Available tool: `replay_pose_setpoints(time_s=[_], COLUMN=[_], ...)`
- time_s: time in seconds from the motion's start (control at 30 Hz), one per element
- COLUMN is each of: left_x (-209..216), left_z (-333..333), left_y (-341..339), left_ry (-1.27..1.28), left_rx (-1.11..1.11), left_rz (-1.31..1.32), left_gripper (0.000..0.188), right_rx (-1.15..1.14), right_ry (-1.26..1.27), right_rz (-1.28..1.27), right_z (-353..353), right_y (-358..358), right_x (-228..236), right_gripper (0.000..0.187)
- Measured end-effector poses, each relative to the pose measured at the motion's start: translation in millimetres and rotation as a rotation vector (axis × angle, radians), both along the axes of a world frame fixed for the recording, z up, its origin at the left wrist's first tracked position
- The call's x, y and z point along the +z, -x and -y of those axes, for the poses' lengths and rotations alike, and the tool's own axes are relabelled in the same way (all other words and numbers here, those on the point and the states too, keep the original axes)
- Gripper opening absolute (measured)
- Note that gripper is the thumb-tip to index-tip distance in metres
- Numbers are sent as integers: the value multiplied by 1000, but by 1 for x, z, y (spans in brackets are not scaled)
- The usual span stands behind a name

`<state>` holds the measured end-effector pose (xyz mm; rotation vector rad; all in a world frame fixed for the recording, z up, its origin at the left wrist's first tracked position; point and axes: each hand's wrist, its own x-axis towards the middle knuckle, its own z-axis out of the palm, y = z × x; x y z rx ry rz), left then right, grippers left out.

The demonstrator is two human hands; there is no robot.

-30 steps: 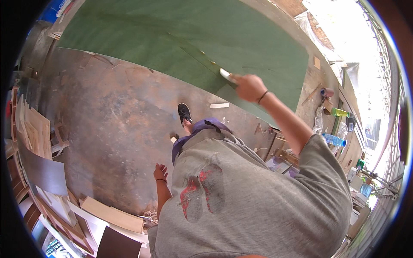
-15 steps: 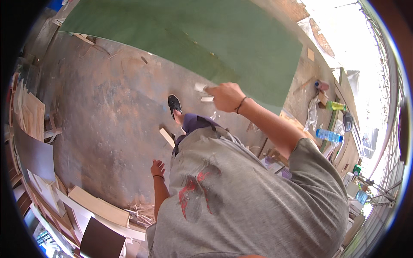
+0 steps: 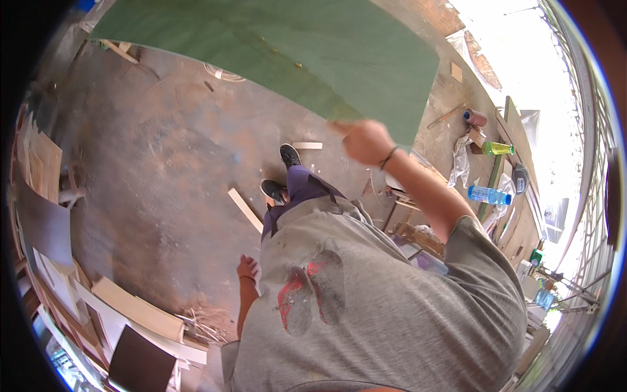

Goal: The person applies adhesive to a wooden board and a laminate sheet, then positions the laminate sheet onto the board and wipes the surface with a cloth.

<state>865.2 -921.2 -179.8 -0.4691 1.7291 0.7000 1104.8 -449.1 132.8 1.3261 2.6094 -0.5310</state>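
Lots of mottled grey-brown floor [image 3: 144, 163], then a huge flat green sheet [image 3: 366, 59] across the top of the view. Next, a long narrow pale wood-look strip [image 3: 245, 210] down on the floor. Right hand [image 3: 368, 141] over the sheet's near edge, fingers folded in, honestly can't tell if pinching anything, too blurry. Left hand [image 3: 247, 268] hanging low, loosely half-spread. Tiny yellowish blobs [image 3: 298, 65] dotting the sheet.

You can read no words here; the blue bottle [image 3: 489, 195], at three o'clock, is too small to tell.
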Motion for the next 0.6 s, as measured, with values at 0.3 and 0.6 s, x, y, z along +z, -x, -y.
replay_pose_setpoints(time_s=[0.3, 0.6], left_x=[24, 16], left_z=[-69, -59], left_y=[-12, -80], left_ry=[-59, -32], left_rx=[69, 9], left_rz=[-105, -72], left_gripper=[53, 57], right_rx=[82, 177], right_ry=[130, 70], right_rz=[158, 160], right_z=[43, 29], right_y=[-38, -95], right_x=[-12, -16], right_gripper=[47, 50])
